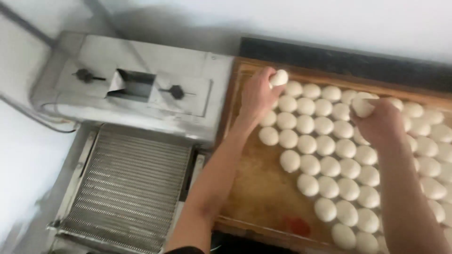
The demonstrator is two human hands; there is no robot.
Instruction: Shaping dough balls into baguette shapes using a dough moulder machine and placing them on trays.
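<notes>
My left hand (256,96) reaches over the far left corner of a wooden tray (256,197) and pinches a round white dough ball (279,78) at its fingertips. My right hand (379,123) hovers over the middle of the tray, closed around another dough ball (362,107). Several rows of dough balls (325,164) lie side by side across the tray, filling its centre and right part. The near left part of the tray is bare floured wood.
A metal machine housing (141,84) with a square chute opening (134,84) stands left of the tray. Below it runs a wire mesh conveyor belt (127,188). A dark strip (348,59) and white wall lie behind the tray. A red mark (296,226) shows on the tray's near edge.
</notes>
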